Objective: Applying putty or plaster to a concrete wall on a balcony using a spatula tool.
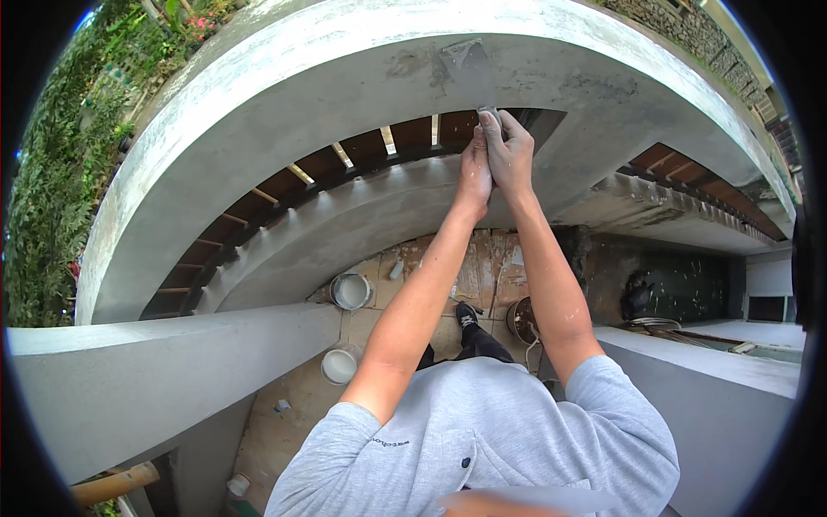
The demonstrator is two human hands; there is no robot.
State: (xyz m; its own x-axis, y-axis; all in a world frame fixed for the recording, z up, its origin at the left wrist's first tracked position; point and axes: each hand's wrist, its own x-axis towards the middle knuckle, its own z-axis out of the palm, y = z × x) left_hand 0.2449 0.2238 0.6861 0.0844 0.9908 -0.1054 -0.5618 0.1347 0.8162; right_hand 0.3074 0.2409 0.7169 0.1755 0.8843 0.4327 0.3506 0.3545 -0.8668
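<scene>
Both arms reach up and forward, and the hands meet at the handle of a wide-bladed putty knife [469, 77]. The blade lies against the grey plastered face of a curved parapet wall [345, 90]. My right hand [512, 157] is closed round the handle, with its thumb up near the blade. Pressed against it on the left, my left hand [475, 177] is also closed on the handle, most of which is hidden by the fingers. Pale dust or plaster coats the fingers. Darker, uneven patches mark the wall around the blade.
Below on the tiled floor stand a white bucket [351, 292], another white bucket [340, 365] and a dark round container [522, 320] near my feet. A slatted opening [327, 164] runs under the wall's curve. Low walls flank me; plants [60, 189] grow outside at left.
</scene>
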